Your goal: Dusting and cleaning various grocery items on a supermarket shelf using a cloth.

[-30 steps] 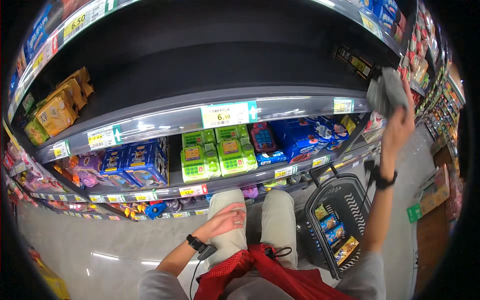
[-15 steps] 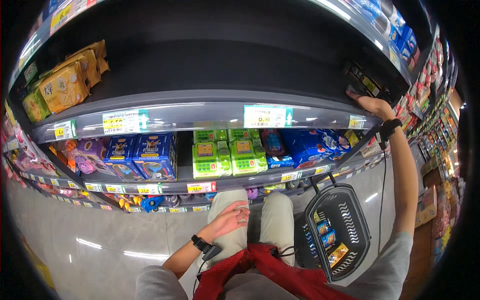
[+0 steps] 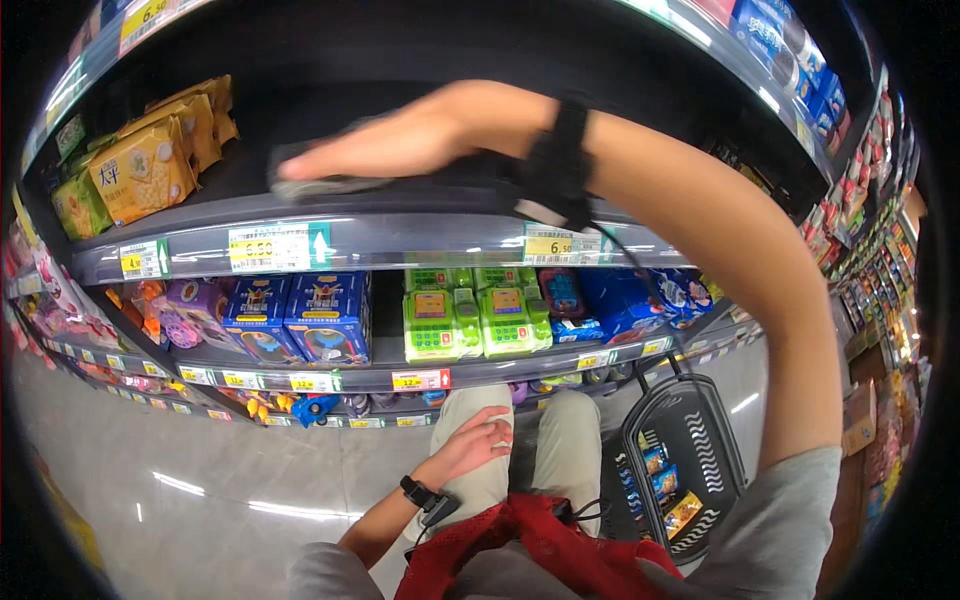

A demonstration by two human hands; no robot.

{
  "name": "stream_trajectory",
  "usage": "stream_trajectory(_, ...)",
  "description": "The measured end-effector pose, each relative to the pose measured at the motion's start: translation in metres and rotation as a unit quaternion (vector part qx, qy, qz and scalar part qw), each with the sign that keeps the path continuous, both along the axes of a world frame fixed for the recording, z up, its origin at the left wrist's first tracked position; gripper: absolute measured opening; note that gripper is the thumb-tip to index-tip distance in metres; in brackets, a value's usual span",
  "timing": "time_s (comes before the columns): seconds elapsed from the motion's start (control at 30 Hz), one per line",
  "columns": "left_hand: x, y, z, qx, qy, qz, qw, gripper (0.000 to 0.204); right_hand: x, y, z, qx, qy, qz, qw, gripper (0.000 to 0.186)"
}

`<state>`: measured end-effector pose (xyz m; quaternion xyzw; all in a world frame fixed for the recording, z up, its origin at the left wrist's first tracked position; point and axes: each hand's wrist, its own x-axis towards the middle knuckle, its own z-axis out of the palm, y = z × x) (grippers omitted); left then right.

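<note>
- The grey cloth [image 3: 325,188] lies directly beneath the right grip [image 3: 395,145], its edge showing past the fingertips at the left and below the palm; its long axis runs roughly left to right, along the front rail of the shelf [image 3: 440,240].
- The right grip is grasping this cloth, palm turned down; motion blur hides how far the fingers bend, and I cannot tell whether the cloth presses on the shelf or floats just above it.
- The right hand is much the nearer one: its forearm arches in from the right, over the shelf front, with a black wrist strap [image 3: 562,150] and a thin cable hanging below it.
- The left grip [image 3: 470,447] rests on the left trouser leg [image 3: 468,405], fingers loosely extended, holding nothing, well apart from the cloth.
- Left of the cloth, a row of yellow snack packs [image 3: 145,178] stands in the way on the same shelf, a green pack [image 3: 80,205] just beside it.
- The lower shelf carries blue boxes [image 3: 328,322] and green toys [image 3: 432,328].
- A black basket [image 3: 712,450] with small packs [image 3: 683,513] stands right of the knees.
</note>
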<state>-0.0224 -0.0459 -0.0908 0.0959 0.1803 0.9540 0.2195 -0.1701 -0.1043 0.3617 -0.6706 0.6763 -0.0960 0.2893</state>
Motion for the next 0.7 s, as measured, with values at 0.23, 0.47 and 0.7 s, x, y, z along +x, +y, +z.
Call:
stream_trajectory(0.23,-0.008,-0.002,-0.005,0.006,-0.003,-0.021,1.000,0.039,-0.018,-0.070,0.002,-0.019,0.248,-0.035,0.968,0.062)
stream_trajectory(0.47,-0.005,-0.001,-0.002,-0.003,-0.015,-0.011,1.000,0.039,-0.151,0.100,0.009,-0.008,0.238,-0.321,0.916,0.049)
stream_trajectory(0.7,-0.003,-0.001,-0.004,-0.001,-0.016,0.001,1.000,0.040,-0.189,0.346,0.002,0.190,0.288,-0.609,0.714,0.049)
